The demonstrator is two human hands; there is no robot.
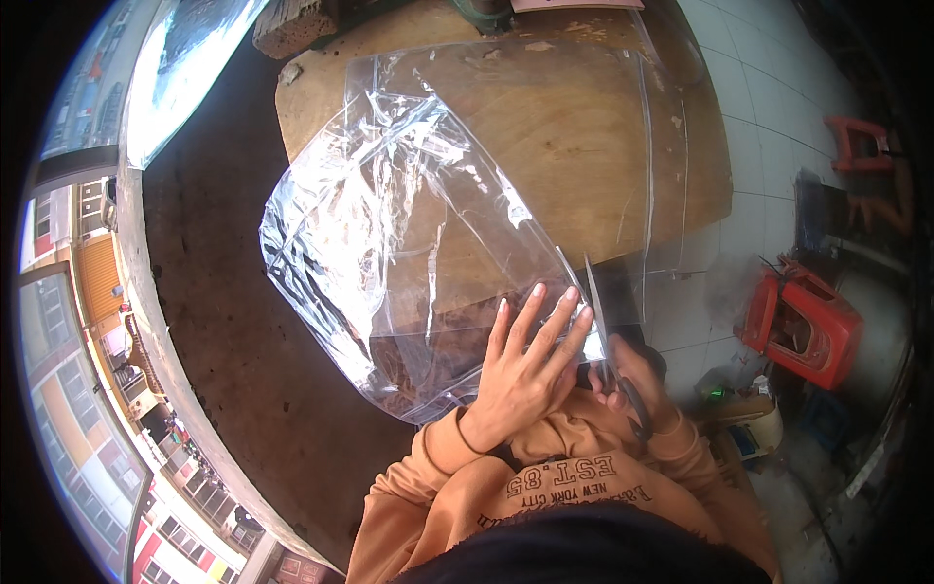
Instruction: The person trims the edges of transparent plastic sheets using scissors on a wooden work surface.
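Observation:
A large, glossy clear plastic sheet (443,209) lies creased over the wooden tabletop (574,146), its left part bunched and hanging past the table's edge. My left hand (530,360) rests on its near right corner, fingers spread and pressed flat. Just to the right, my right hand (634,378) grips a pair of scissors (594,300) with dark handles. The blades point away from me, beside the sheet's right edge and close to my left fingertips. Whether the blades are apart or touch the plastic is unclear.
More clear plastic (647,185) lies flat along the table's right side. A rough block (295,23) and a green object (484,12) are at the far edge. Red stools (808,331) stand on the tiled floor at right, near another person's limb (880,209). A window fills the left.

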